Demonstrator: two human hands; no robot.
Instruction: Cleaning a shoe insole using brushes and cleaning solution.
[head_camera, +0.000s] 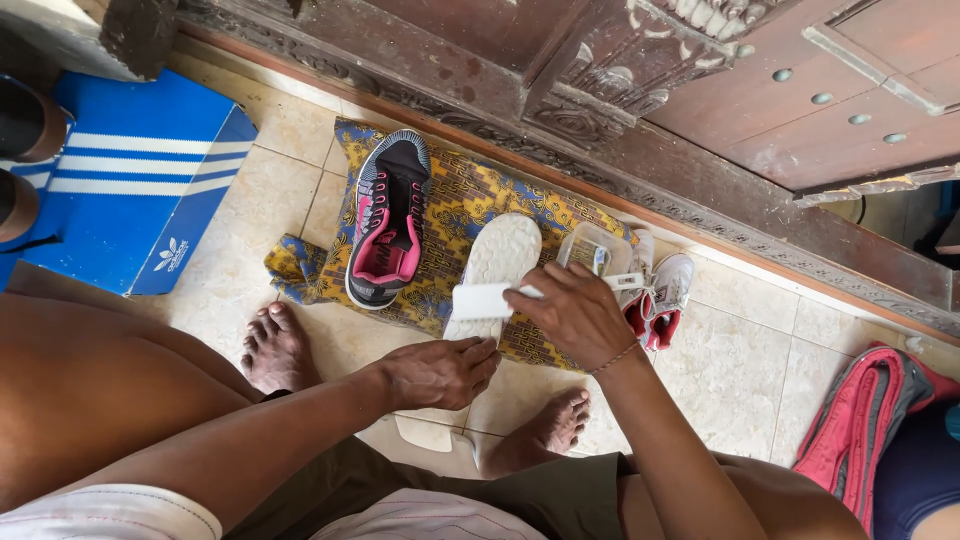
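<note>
From the head view, the right hand (575, 312) is closed in a grip around a white brush (487, 300), held across a white sole (497, 262) that lies bottom-up near the middle of a patterned cloth (455, 205). The left hand (438, 371) presses flat on the sole's near end, fingers loosely spread, gripping nothing. A grey and pink shoe (387, 222) rests on the cloth's left half. A clear tub (594, 247) and a white and red shoe (660, 298) sit at the cloth's right edge, partly behind the right hand. The cloth lies on a tiled floor (740, 370) against a carved wooden door (640, 90). A blue shoebox (140, 180) stands at far left. A red bag (860, 420) is cut off at right. Two bare feet (278, 350) stand just below the cloth.
</note>
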